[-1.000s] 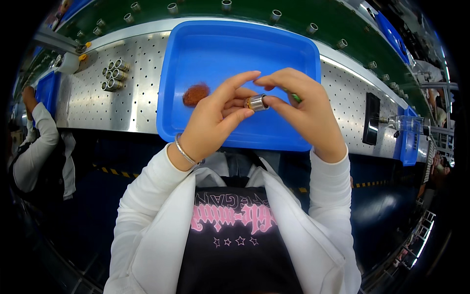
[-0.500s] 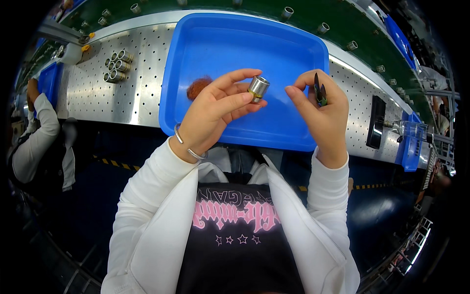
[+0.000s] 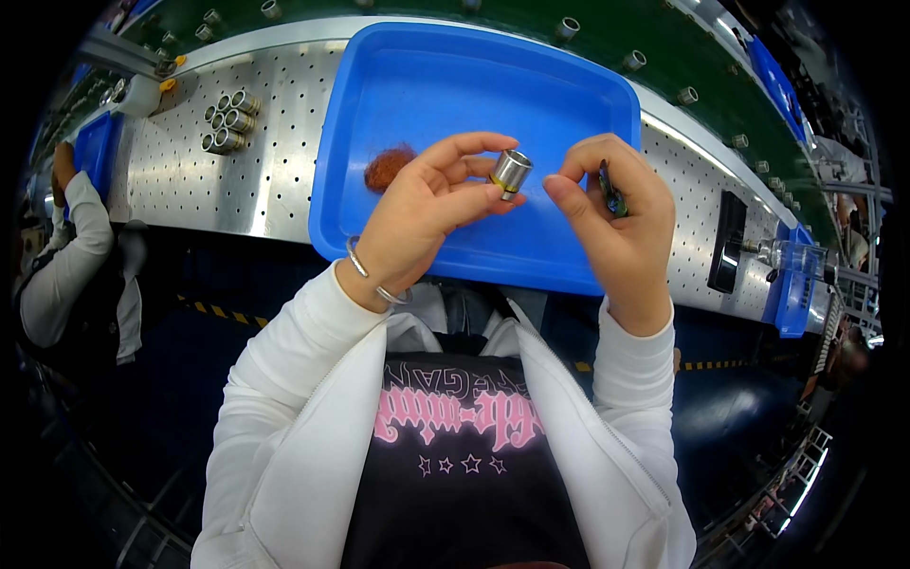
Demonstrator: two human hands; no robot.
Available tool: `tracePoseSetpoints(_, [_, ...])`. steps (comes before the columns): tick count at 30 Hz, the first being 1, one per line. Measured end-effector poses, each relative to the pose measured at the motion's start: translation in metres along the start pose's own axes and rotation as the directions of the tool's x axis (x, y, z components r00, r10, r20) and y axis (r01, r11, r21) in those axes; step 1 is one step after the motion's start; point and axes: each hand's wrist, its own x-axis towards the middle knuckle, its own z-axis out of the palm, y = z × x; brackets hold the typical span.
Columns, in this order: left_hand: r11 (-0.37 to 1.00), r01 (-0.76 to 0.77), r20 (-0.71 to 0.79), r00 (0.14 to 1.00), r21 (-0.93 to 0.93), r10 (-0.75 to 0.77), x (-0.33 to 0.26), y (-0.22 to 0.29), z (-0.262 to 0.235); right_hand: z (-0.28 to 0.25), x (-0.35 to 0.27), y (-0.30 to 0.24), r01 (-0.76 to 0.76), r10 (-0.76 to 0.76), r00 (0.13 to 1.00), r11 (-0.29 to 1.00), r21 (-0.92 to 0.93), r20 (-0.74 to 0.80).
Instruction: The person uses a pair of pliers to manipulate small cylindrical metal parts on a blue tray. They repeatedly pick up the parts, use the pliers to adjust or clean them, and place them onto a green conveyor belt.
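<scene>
Above a blue plastic tray (image 3: 455, 261), my left hand (image 3: 417, 211) grips a short metal sleeve (image 3: 513, 171) between thumb and fingers. The sleeve is shiny and hollow, tilted with its open end up, and has a yellow band near its lower end. My right hand (image 3: 621, 213) is a little to the right of it, fingers curled around a small dark tool (image 3: 611, 194) with a pointed end; its exact kind is hard to make out. The right thumb points toward the sleeve without touching it. Behind my left hand, a reddish-brown tangled wad (image 3: 387, 171) lies in the tray.
Several similar sleeves (image 3: 227, 123) stand grouped on the perforated metal bench (image 3: 284, 114) at left. More sleeves sit spaced along the green surface (image 3: 512, 21) behind. A black block (image 3: 728, 242) and a clear container (image 3: 801, 251) are at right. Another person's sleeve (image 3: 81, 223) shows far left.
My left hand has shifted slightly right with the sleeve, closer to my right hand. In my right hand the dark tool has turned, so only one point shows clearly.
</scene>
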Motion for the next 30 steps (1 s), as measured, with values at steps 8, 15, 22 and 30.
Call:
tracePoseSetpoints(8, [0.997, -0.039, -0.015, 0.999, 0.07, 0.041, 0.003, -0.005, 0.0, 0.001, 0.005, -0.005, 0.032, -0.032, 0.999, 0.999, -0.014, 0.035])
tracePoseSetpoints(15, [0.993, -0.071, -0.021, 0.997, 0.09, 0.073, 0.003, -0.008, 0.0, 0.005, 0.008, -0.003, 0.089, -0.089, 0.996, 0.996, -0.007, 0.029])
tracePoseSetpoints(22, [0.994, -0.062, -0.01, 0.998, 0.088, 0.063, 0.003, -0.007, 0.001, 0.006, 0.01, -0.001, 0.083, -0.084, 0.996, 0.996, -0.033, -0.014])
tracePoseSetpoints(30, [0.998, -0.025, -0.105, 0.994, -0.054, 0.019, 0.003, -0.003, -0.005, 0.007, 0.0, 0.012, -0.12, 0.12, 0.993, 0.993, -0.007, -0.003])
